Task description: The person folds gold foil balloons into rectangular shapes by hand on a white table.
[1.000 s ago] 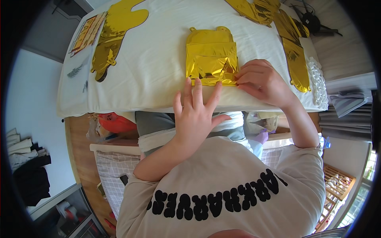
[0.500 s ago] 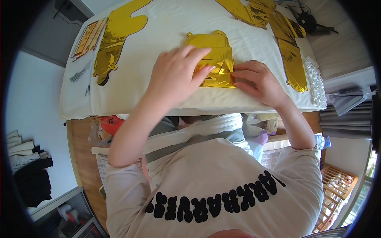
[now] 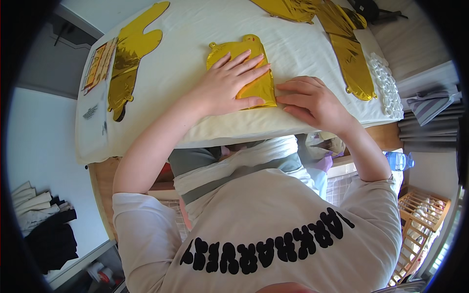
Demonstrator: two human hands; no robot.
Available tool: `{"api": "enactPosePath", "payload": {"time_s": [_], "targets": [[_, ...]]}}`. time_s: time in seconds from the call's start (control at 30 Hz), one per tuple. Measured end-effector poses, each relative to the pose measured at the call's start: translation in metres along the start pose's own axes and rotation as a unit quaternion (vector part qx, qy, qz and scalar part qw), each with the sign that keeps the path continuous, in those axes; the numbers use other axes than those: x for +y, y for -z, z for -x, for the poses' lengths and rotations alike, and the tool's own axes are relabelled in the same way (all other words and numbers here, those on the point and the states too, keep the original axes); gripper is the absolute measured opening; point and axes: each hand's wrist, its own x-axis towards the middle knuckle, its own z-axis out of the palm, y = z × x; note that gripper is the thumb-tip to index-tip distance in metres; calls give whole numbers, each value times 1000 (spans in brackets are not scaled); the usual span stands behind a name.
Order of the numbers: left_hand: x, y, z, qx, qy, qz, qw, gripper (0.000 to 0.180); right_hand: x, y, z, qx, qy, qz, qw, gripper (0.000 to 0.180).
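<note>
A flat gold foil balloon [image 3: 263, 91], folded over, lies on the white-covered table [image 3: 171, 68] in front of me. My left hand [image 3: 222, 88] rests flat on top of it with the fingers spread, hiding its middle and left side. Beside its lower right corner is my right hand [image 3: 313, 100]. The fingers of that hand are bent and apart, with nothing visible between them. Small rounded tabs stick out along the balloon's far edge.
Another gold foil piece [image 3: 129, 56] lies at the left, near a patterned packet [image 3: 100, 66]. On the right is a long gold foil piece [image 3: 349, 61], beside a heap of white loops [image 3: 386, 88]. More gold foil [image 3: 286, 10] is at the far edge.
My left hand has come down from above the foil to lie flat on it. The foil's raised, creased flap now looks pressed smooth. My right hand's fingers have come off its edge.
</note>
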Motion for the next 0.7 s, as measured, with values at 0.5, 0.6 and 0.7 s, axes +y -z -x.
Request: {"api": "enactPosePath", "payload": {"time_s": [0.5, 0.6, 0.7], "targets": [[1, -2, 1, 7, 9, 1, 1000, 86, 17, 11, -7, -51, 129, 61, 988, 31], [2, -2, 0, 8, 11, -1, 1000, 87, 21, 13, -6, -69, 132, 50, 988, 32], [3, -2, 0, 4, 14, -8, 1000, 88, 24, 15, -7, -84, 139, 41, 986, 33]]}}
